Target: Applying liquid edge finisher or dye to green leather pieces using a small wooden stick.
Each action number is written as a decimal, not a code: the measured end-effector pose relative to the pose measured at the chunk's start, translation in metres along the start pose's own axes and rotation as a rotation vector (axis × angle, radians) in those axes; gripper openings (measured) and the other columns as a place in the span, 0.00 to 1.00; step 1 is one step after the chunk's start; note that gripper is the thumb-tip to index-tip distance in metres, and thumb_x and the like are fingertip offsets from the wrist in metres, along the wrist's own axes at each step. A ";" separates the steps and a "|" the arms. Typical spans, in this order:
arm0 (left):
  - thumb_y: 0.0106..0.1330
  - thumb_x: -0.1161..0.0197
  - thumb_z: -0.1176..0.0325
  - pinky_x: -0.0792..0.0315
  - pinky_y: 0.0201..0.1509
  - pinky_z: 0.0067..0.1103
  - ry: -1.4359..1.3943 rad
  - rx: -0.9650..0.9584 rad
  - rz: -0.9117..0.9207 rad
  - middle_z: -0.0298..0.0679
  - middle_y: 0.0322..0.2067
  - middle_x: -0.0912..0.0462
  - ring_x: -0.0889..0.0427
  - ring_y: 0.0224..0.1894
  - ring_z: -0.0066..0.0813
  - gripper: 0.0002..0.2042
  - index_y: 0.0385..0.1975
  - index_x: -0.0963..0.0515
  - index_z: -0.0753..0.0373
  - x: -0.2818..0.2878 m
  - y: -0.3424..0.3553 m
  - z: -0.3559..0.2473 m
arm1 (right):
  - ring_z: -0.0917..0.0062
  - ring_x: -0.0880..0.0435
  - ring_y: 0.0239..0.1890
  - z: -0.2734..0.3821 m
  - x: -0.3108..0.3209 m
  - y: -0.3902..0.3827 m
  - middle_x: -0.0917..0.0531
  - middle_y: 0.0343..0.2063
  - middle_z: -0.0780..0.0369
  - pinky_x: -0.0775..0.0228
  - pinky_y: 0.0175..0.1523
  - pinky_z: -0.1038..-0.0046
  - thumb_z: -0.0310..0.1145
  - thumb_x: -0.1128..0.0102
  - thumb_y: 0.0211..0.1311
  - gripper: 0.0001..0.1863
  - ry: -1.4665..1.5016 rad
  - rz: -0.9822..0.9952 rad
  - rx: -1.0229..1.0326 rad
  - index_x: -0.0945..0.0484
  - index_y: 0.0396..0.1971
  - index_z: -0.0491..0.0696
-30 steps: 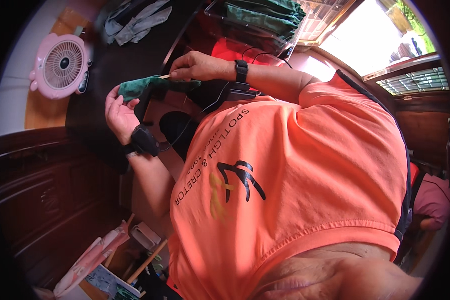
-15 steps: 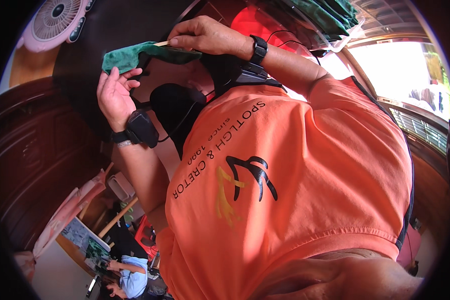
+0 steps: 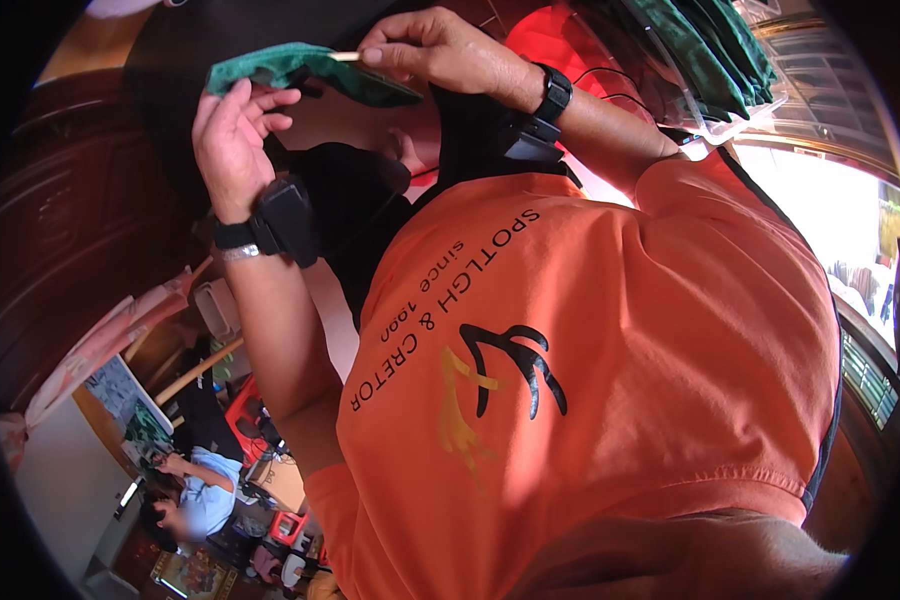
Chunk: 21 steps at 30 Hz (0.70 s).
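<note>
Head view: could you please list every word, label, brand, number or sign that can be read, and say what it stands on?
Orange T-shirt: two legible lines of dark lettering, one ending in a number, beside a black-and-yellow motif; I don't copy out the wording.
Green velvety strip: no lettering visible.
Pale thin stick: none visible.
Distant clutter at lower left: any text is too small to read.

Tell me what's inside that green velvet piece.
A pale slim stick from the right hand meets the green velvet piece; fabric hides anything inside, including whether the stick's tip enters.
</note>
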<state>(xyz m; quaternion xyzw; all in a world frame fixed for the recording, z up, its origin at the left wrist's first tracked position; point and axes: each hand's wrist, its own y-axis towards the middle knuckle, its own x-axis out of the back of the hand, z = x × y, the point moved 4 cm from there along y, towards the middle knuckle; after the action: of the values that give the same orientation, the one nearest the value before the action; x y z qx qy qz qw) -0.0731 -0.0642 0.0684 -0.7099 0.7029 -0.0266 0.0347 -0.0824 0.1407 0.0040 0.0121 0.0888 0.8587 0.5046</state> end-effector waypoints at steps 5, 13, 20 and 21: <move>0.65 0.50 0.68 0.30 0.31 0.18 0.054 0.065 0.017 0.46 0.33 0.20 0.18 0.33 0.34 0.10 0.40 0.29 0.68 -0.003 -0.006 -0.001 | 0.91 0.32 0.23 0.010 0.006 -0.006 0.23 0.21 0.71 0.39 0.28 0.86 0.32 0.45 0.64 0.09 0.231 0.049 -0.057 0.22 0.36 0.42; 0.65 0.49 0.68 0.29 0.32 0.19 0.083 0.165 -0.047 0.47 0.34 0.20 0.19 0.34 0.34 0.10 0.39 0.30 0.68 0.017 -0.017 0.025 | 0.91 0.31 0.24 -0.025 -0.012 -0.023 0.27 0.20 0.72 0.38 0.29 0.85 0.41 0.44 0.64 0.13 -0.003 -0.001 -0.121 0.21 0.36 0.46; 0.65 0.51 0.68 0.29 0.29 0.18 -0.067 0.076 -0.002 0.44 0.34 0.20 0.19 0.31 0.33 0.09 0.40 0.30 0.66 0.013 -0.018 0.028 | 0.91 0.31 0.27 -0.035 -0.014 -0.021 0.26 0.23 0.72 0.37 0.32 0.85 0.37 0.44 0.63 0.12 0.002 0.037 -0.099 0.23 0.39 0.44; 0.65 0.51 0.68 0.30 0.28 0.18 -0.066 0.066 -0.016 0.43 0.33 0.20 0.19 0.30 0.33 0.09 0.40 0.30 0.66 0.019 -0.017 0.030 | 0.91 0.31 0.27 -0.031 -0.018 -0.018 0.25 0.24 0.72 0.38 0.32 0.86 0.36 0.44 0.64 0.11 -0.049 0.033 -0.088 0.23 0.40 0.44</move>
<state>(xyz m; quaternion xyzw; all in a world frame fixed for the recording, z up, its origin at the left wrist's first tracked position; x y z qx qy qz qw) -0.0536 -0.0826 0.0396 -0.7145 0.6944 -0.0265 0.0811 -0.0611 0.1294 -0.0287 0.0125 0.0385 0.8695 0.4923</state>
